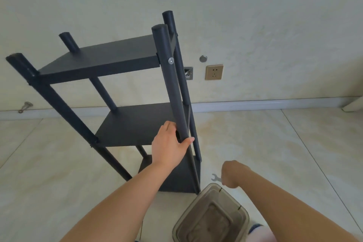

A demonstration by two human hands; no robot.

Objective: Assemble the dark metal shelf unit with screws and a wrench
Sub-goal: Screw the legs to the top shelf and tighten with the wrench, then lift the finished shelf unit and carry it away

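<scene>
The dark metal shelf unit (pixel 110 59) stands upright on the floor with three shelves between round posts. A silver screw (pixel 171 60) shows in the near right post (pixel 172 92) at the top shelf. My left hand (pixel 169 145) grips that post at the level of the middle shelf, thumb on its right side. My right hand (pixel 232 174) is lower right, near the floor, and holds a small silver wrench (pixel 215 178) whose open jaw sticks out to the left.
A clear plastic container (pixel 211 214) stands on the tiled floor just below my right hand. The wall behind carries a gold socket (pixel 214 72), a small metal plate and a round cap. A metal fitting (pixel 25 106) lies at the far left baseboard.
</scene>
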